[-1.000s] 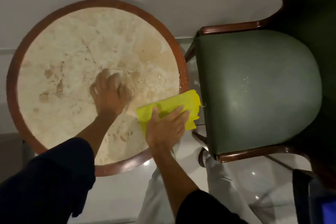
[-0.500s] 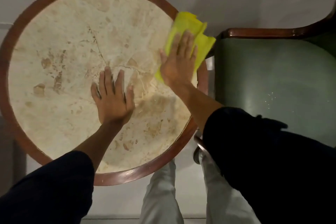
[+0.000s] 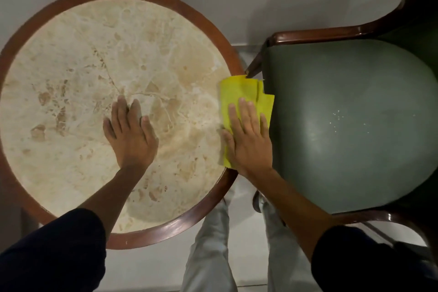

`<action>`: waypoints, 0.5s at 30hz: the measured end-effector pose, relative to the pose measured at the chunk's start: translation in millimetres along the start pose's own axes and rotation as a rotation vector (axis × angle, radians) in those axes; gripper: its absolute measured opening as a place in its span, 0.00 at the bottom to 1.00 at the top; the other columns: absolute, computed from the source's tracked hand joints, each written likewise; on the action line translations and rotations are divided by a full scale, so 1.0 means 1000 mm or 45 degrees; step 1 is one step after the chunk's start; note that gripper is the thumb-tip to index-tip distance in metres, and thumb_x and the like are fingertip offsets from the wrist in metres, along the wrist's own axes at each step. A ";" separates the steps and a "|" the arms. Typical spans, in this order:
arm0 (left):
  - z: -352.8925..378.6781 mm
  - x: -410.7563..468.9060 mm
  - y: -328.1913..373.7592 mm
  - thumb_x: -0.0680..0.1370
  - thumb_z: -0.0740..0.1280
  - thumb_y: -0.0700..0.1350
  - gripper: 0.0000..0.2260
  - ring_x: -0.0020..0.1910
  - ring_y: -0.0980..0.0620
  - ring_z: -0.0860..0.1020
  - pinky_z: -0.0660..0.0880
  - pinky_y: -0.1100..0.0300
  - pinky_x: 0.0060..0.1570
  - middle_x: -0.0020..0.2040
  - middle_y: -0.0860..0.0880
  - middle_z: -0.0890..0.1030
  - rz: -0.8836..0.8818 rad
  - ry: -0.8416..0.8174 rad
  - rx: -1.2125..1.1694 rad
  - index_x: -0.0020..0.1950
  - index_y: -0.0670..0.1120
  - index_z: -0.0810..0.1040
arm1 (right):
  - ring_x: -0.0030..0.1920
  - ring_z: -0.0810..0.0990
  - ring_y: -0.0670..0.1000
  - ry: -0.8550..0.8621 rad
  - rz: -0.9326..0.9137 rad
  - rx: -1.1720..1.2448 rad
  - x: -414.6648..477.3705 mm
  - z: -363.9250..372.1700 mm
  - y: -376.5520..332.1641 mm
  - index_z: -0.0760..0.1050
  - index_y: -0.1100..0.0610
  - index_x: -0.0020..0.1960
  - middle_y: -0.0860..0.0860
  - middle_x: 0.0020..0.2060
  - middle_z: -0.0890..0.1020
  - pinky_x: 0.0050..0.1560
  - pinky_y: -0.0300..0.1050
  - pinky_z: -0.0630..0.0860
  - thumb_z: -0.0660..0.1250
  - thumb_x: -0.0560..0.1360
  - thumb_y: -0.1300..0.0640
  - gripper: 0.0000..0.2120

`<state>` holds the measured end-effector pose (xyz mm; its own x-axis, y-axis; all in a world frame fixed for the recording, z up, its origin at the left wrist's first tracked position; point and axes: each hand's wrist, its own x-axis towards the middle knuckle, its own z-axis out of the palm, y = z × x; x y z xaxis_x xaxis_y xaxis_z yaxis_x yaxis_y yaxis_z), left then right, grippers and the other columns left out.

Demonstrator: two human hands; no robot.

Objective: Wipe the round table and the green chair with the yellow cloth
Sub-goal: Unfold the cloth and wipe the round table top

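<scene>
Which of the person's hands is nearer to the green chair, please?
Right. The right hand presses the cloth at the table's edge beside the chair; the left hand lies flat mid-table.

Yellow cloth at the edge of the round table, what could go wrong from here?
The yellow cloth already overhangs the round table rim under the flat right hand; another outward stroke may drop it into the gap beside the green chair.

The left hand rests flat on the marble and may leave prints on wiped stone.

White specks on the seat could be smeared.
</scene>
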<state>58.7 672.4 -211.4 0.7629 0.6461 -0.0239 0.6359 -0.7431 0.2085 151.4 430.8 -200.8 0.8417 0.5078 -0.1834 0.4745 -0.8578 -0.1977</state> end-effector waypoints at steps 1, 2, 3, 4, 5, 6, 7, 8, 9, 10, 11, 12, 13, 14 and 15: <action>-0.003 0.001 0.007 0.84 0.54 0.46 0.20 0.77 0.42 0.59 0.53 0.41 0.75 0.78 0.40 0.63 -0.042 -0.005 -0.036 0.74 0.43 0.65 | 0.80 0.46 0.54 -0.018 0.036 0.037 0.001 -0.002 -0.002 0.50 0.50 0.79 0.53 0.80 0.52 0.78 0.57 0.47 0.48 0.81 0.40 0.29; -0.007 0.001 0.015 0.83 0.55 0.46 0.19 0.76 0.40 0.60 0.54 0.40 0.74 0.77 0.39 0.64 -0.084 0.003 -0.086 0.73 0.42 0.66 | 0.80 0.46 0.55 -0.059 -0.030 0.051 0.000 -0.003 -0.006 0.50 0.50 0.79 0.53 0.80 0.52 0.79 0.59 0.47 0.49 0.81 0.39 0.30; -0.010 0.001 0.023 0.83 0.56 0.46 0.19 0.75 0.38 0.63 0.56 0.39 0.73 0.75 0.37 0.66 -0.128 0.016 -0.149 0.73 0.41 0.67 | 0.80 0.47 0.56 -0.118 -0.213 0.033 0.000 -0.005 -0.010 0.52 0.49 0.79 0.53 0.80 0.52 0.78 0.62 0.49 0.49 0.81 0.39 0.30; -0.014 0.001 0.028 0.83 0.55 0.48 0.19 0.73 0.36 0.64 0.57 0.38 0.72 0.74 0.36 0.68 -0.184 0.009 -0.219 0.72 0.41 0.68 | 0.80 0.48 0.57 -0.177 -0.471 0.008 0.000 -0.006 -0.012 0.53 0.49 0.78 0.53 0.80 0.53 0.77 0.62 0.50 0.49 0.81 0.38 0.29; -0.017 0.002 0.033 0.83 0.54 0.51 0.20 0.72 0.36 0.65 0.58 0.39 0.71 0.73 0.37 0.69 -0.238 -0.029 -0.285 0.71 0.43 0.70 | 0.80 0.49 0.56 -0.228 -0.712 0.018 0.002 -0.011 -0.012 0.55 0.48 0.78 0.52 0.80 0.54 0.77 0.61 0.51 0.50 0.80 0.38 0.29; -0.022 0.002 0.037 0.83 0.51 0.54 0.22 0.72 0.37 0.65 0.58 0.40 0.71 0.72 0.38 0.71 -0.271 -0.087 -0.334 0.70 0.44 0.72 | 0.79 0.51 0.55 -0.248 -0.848 0.094 0.002 -0.018 -0.010 0.56 0.49 0.78 0.52 0.79 0.56 0.77 0.61 0.51 0.51 0.80 0.37 0.30; -0.027 0.002 0.040 0.82 0.49 0.57 0.25 0.70 0.38 0.67 0.60 0.41 0.70 0.70 0.40 0.73 -0.255 -0.142 -0.386 0.68 0.45 0.75 | 0.79 0.53 0.55 -0.207 -0.826 0.223 -0.001 -0.024 -0.008 0.58 0.50 0.77 0.53 0.79 0.58 0.77 0.61 0.53 0.52 0.78 0.36 0.31; -0.031 0.000 0.044 0.81 0.47 0.60 0.27 0.66 0.37 0.71 0.65 0.40 0.67 0.65 0.40 0.77 -0.193 -0.183 -0.455 0.62 0.45 0.78 | 0.78 0.57 0.56 -0.121 -0.643 0.367 -0.006 -0.028 -0.005 0.59 0.52 0.77 0.54 0.78 0.61 0.76 0.62 0.56 0.55 0.77 0.35 0.34; -0.035 -0.002 0.048 0.81 0.48 0.62 0.28 0.59 0.35 0.75 0.70 0.39 0.60 0.56 0.39 0.80 -0.125 -0.213 -0.530 0.55 0.44 0.78 | 0.77 0.61 0.57 -0.034 -0.345 0.488 -0.013 -0.031 -0.002 0.60 0.54 0.76 0.56 0.76 0.64 0.74 0.63 0.61 0.58 0.75 0.34 0.37; -0.036 -0.003 0.051 0.80 0.50 0.64 0.26 0.53 0.34 0.77 0.72 0.39 0.54 0.50 0.39 0.80 -0.088 -0.242 -0.602 0.52 0.44 0.77 | 0.74 0.65 0.57 -0.002 0.011 0.583 -0.022 -0.034 0.002 0.61 0.54 0.75 0.57 0.74 0.67 0.71 0.62 0.65 0.62 0.71 0.32 0.41; -0.037 -0.006 0.055 0.79 0.55 0.64 0.24 0.54 0.36 0.78 0.73 0.40 0.53 0.52 0.39 0.81 -0.095 -0.280 -0.671 0.56 0.45 0.75 | 0.72 0.68 0.57 -0.062 0.365 0.686 -0.034 -0.036 0.003 0.60 0.54 0.75 0.56 0.72 0.69 0.69 0.61 0.69 0.67 0.67 0.31 0.45; -0.037 -0.010 0.059 0.78 0.61 0.63 0.23 0.59 0.41 0.78 0.74 0.44 0.57 0.59 0.42 0.81 -0.122 -0.343 -0.730 0.63 0.48 0.73 | 0.69 0.71 0.56 -0.184 0.663 0.851 -0.046 -0.036 0.004 0.59 0.54 0.74 0.55 0.70 0.70 0.66 0.59 0.73 0.72 0.63 0.32 0.48; -0.038 -0.013 0.064 0.76 0.67 0.60 0.26 0.63 0.47 0.76 0.74 0.49 0.61 0.65 0.45 0.78 -0.121 -0.401 -0.774 0.70 0.51 0.68 | 0.65 0.75 0.54 -0.304 0.890 1.104 -0.056 -0.034 0.002 0.61 0.54 0.71 0.54 0.66 0.73 0.61 0.55 0.77 0.77 0.61 0.36 0.47; -0.036 -0.016 0.066 0.73 0.72 0.57 0.32 0.65 0.52 0.74 0.72 0.54 0.62 0.68 0.47 0.76 -0.090 -0.445 -0.805 0.73 0.52 0.64 | 0.59 0.79 0.51 -0.376 1.043 1.388 -0.063 -0.030 -0.001 0.63 0.54 0.66 0.52 0.61 0.76 0.53 0.49 0.80 0.81 0.61 0.43 0.42; -0.034 -0.018 0.067 0.71 0.76 0.54 0.37 0.66 0.53 0.73 0.71 0.55 0.63 0.69 0.47 0.74 -0.053 -0.481 -0.794 0.75 0.51 0.62 | 0.53 0.80 0.47 -0.391 1.131 1.598 -0.069 -0.026 -0.003 0.65 0.53 0.62 0.50 0.57 0.78 0.46 0.42 0.80 0.82 0.62 0.49 0.36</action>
<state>83.7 616.2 -163.8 0.7995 0.4835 -0.3564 0.5662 -0.4087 0.7158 98.5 396.3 -162.5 0.5678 0.0255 -0.8228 -0.7667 -0.3477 -0.5398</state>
